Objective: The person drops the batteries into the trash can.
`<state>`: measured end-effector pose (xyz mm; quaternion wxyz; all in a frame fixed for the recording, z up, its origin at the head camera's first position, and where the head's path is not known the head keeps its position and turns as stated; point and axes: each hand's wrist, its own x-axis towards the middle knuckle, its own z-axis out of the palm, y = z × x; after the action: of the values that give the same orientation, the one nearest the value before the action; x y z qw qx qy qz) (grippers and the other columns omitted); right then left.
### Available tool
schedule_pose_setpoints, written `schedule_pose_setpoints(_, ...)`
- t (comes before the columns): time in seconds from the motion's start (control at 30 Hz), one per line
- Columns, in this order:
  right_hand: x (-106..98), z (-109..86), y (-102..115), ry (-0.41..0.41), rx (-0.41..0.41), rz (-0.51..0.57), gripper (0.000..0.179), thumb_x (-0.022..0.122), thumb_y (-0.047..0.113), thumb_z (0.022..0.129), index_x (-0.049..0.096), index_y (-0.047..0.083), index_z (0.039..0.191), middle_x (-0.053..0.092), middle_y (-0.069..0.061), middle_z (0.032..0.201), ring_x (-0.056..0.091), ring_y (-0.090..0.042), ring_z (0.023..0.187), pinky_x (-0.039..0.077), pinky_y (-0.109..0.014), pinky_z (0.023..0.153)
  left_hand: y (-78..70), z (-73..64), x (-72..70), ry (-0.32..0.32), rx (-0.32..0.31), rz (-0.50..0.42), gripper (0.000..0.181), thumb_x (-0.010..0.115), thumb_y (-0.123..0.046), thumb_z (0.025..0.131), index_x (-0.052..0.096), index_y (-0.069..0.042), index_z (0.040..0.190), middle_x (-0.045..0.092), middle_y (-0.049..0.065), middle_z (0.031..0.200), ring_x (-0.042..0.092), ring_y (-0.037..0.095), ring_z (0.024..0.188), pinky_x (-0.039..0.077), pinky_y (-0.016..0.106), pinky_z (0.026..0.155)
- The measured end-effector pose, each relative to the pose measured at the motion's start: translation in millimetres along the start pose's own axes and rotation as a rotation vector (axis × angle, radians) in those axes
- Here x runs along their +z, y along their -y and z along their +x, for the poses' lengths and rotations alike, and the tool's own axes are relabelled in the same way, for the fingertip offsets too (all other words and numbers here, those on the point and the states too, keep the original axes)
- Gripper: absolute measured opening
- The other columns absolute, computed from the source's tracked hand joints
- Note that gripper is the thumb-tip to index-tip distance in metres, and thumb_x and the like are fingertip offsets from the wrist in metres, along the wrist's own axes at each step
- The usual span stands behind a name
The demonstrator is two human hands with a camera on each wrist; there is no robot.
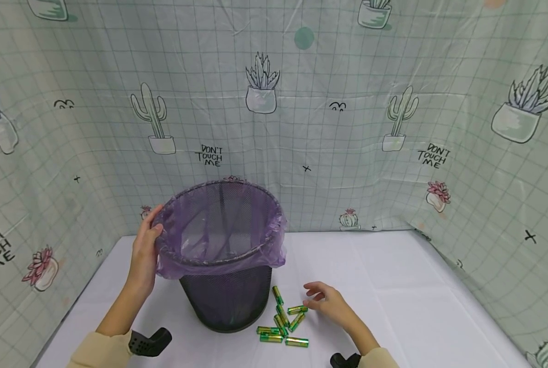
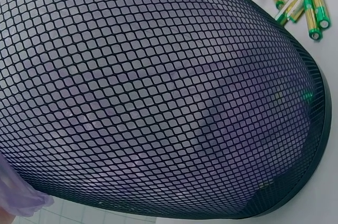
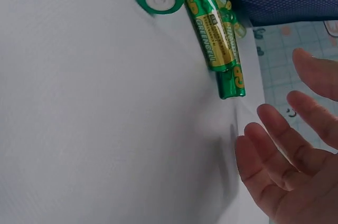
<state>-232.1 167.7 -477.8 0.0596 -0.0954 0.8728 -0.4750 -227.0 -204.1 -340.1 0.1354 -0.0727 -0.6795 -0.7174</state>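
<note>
A black mesh wastebasket stands on the table, lined with a purple plastic bag folded over its rim. My left hand grips the rim and the bag at the left side, thumb toward the inside. Just right of the basket's base lie several green-and-gold batteries in a loose cluster. Beside them, my right hand holds nothing; its fingers are spread and slightly bent in the right wrist view. Through the mesh in the left wrist view, faint green spots show low in the basket, too blurred to identify.
A white cloth covers the table. Behind it and at both sides hangs a grid-patterned curtain with printed cacti. Each wrist carries a black camera mount, the left mount close to the basket.
</note>
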Motion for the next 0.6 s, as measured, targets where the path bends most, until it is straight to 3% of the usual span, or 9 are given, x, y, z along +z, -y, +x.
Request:
schedule_pose_setpoints(0.1,0.5,0.8,-3.4,0.024,-0.001,0.008,0.041,0.069,0.014,0.080,0.058,-0.004,0.115,0.063,-0.013,0.101,0.057,-0.018,0.087,0.046,-0.031,0.071,-0.3,-0.4,-0.3,-0.001,0.003,-0.001,0.049,0.032,-0.027,0.098,0.027,-0.022,0.147,0.008,-0.002,0.156,0.011,0.016,0.141,0.006,0.047,0.113)
schedule_pose_setpoints(0.33,2.6,1.6,-11.8,0.058,0.024,0.032,0.040,0.070,0.015,0.078,0.060,-0.004,0.112,0.063,-0.007,0.092,0.056,-0.015,0.082,0.043,-0.029,0.069,0.3,-0.6,1.6,-0.020,0.002,-0.001,0.048,0.032,-0.026,0.098,0.028,-0.021,0.146,0.013,-0.001,0.155,0.017,0.013,0.138,0.017,0.031,0.109)
schedule_pose_setpoints(0.43,4.6,2.9,-15.7,0.061,0.019,0.038,0.038,0.070,0.012,0.077,0.061,-0.005,0.110,0.063,-0.007,0.092,0.056,-0.014,0.082,0.044,-0.027,0.069,0.8,-0.1,1.8,-0.019,0.002,0.002,0.048,0.032,-0.027,0.098,0.028,-0.022,0.146,0.014,-0.001,0.154,0.018,0.014,0.138,0.018,0.031,0.108)
schedule_pose_setpoints(0.6,8.9,3.6,-19.9,0.056,0.017,0.039,0.034,0.070,0.009,0.076,0.062,-0.004,0.107,0.064,-0.007,0.095,0.054,-0.013,0.082,0.043,-0.022,0.068,1.1,-0.4,0.5,-0.019,-0.004,0.012,0.048,0.032,-0.028,0.098,0.029,-0.023,0.146,0.008,-0.003,0.156,0.010,0.015,0.141,0.006,0.045,0.112)
